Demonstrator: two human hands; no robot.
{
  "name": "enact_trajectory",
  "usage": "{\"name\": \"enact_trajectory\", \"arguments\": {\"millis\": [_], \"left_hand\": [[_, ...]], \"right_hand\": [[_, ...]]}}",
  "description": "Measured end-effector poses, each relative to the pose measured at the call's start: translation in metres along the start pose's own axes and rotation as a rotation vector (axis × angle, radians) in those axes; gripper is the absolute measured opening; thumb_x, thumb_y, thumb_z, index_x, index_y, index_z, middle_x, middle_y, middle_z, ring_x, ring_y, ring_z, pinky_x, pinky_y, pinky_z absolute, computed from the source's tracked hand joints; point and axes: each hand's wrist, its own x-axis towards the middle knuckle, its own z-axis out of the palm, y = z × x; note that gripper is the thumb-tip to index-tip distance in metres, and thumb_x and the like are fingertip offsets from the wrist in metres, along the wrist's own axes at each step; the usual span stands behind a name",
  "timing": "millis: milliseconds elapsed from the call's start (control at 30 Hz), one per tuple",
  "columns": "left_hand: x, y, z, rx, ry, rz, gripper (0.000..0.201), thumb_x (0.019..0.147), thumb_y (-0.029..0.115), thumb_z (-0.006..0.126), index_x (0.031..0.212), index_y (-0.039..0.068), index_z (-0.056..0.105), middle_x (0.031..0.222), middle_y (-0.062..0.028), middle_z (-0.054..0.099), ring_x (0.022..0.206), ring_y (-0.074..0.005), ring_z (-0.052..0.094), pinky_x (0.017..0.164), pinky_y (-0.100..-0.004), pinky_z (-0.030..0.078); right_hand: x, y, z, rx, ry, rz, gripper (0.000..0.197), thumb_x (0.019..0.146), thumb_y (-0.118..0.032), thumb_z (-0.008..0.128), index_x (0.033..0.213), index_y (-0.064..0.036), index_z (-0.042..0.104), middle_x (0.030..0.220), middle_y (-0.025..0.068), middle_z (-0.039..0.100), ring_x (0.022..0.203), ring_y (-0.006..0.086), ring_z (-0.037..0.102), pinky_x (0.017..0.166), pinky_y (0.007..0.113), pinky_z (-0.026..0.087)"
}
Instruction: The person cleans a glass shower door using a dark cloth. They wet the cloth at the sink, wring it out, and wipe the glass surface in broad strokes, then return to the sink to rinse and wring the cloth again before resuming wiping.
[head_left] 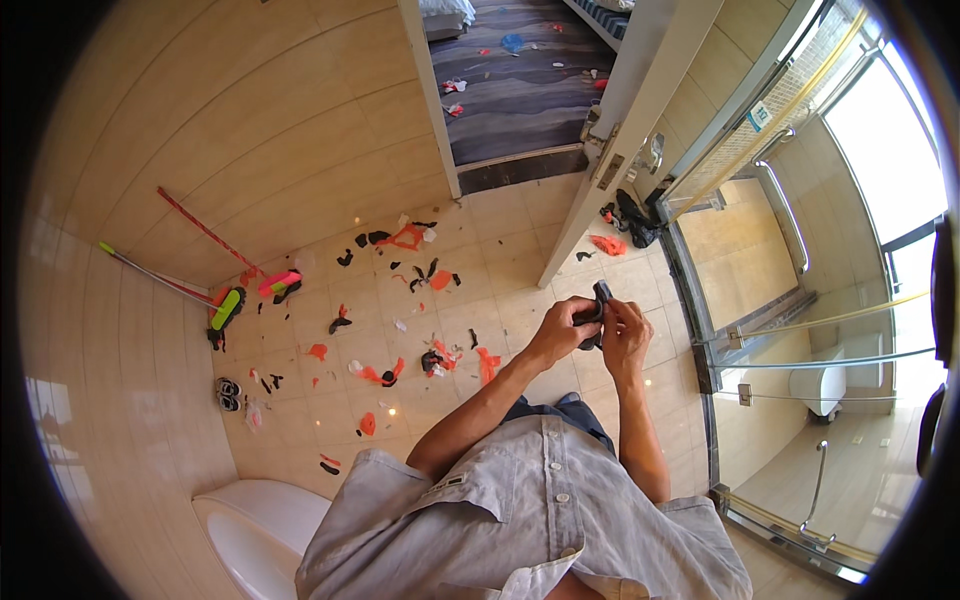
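In front of my body, both hands meet on a narrow, dark, bunched-up thing (601, 292) that looks like black plastic; its exact kind is not clear. My left hand (566, 331) is closed around its lower part, with a dark end showing below the fingers. The fingers of my right hand (627, 333) pinch it from the right side. Below and to the left, red and black scraps (437, 358) lie strewn over the tiled floor (520, 250).
A broom with a green head (228, 308) and one with a pink head (279, 283) lean at the left wall. Shoes (228, 393) stand nearby. A white tub (270, 520) is at lower left. Ahead is an open door (630, 130); glass panels (830, 370) stand right.
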Motion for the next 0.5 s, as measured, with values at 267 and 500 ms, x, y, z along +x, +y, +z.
{"name": "enact_trajectory", "arguments": {"millis": [267,500], "left_hand": [[0.004,-0.002,0.005,0.013,-0.075,-0.014,0.02,0.087,0.001,0.068,0.104,-0.009,0.07,0.108,-0.0086,0.069,0.093,-0.0148,0.066,0.085,-0.0263,0.052],[0.022,-0.012,0.009,-0.438,0.056,-0.264,0.015,0.096,0.018,0.066,0.099,0.005,0.074,0.091,-0.0011,0.074,0.078,-0.0096,0.069,0.074,-0.0278,0.057]], "right_hand": [[0.009,0.023,-0.005,0.12,0.22,0.305,0.021,0.1,-0.018,0.057,0.094,0.0018,0.059,0.075,0.0109,0.063,0.064,0.0212,0.062,0.056,0.037,0.049],[0.011,0.057,-0.034,0.188,0.353,0.493,0.027,0.102,-0.024,0.055,0.098,0.0024,0.062,0.076,0.0087,0.061,0.07,0.0161,0.056,0.066,0.033,0.046]]}}
